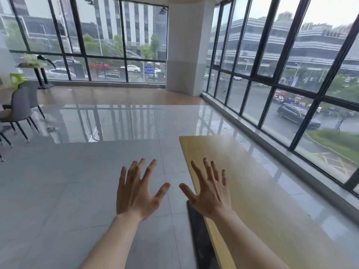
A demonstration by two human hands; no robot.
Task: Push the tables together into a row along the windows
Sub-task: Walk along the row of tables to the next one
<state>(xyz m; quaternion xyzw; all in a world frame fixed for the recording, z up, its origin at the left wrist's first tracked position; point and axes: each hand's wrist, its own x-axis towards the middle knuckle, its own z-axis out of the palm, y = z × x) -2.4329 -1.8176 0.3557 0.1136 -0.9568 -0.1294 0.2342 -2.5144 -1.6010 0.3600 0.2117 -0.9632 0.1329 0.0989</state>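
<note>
- Tables: only one of them is close by, a long pale-wood tabletop [262, 191] standing lengthwise beside the right-hand windows [291, 74], with a strip of glossy floor [77, 191] between its far edge and the sill.
- A second, smaller table [37, 65] stands well apart at the far left, against the other window wall; it carries some things too blurred to name.
- Grey chairs [21, 107] cluster at the left edge, clear of the open floor.
- The left hand [136, 193] is held out over bare floor, fingers spread wide, holding nothing.
- The right hand [210, 191] is likewise spread and empty, hovering above the near long edge of the wooden tabletop; whether the palm touches the wood cannot be told.
- The two hands sit side by side, thumbs near each other but apart.
- Step in hand, as I judge it: no push is under way. The hands look poised between moves, either about to settle on this tabletop or about to leave it.
- Progress: this tabletop already seems to lie along the windows, while no neighbour is seen butted against its far end, so the row looks only begun.
- Next move calls for fetching another table across the open floor and sliding it end-to-end with this one, keeping the edges flush and the white pillar [186, 45] clear.
</note>
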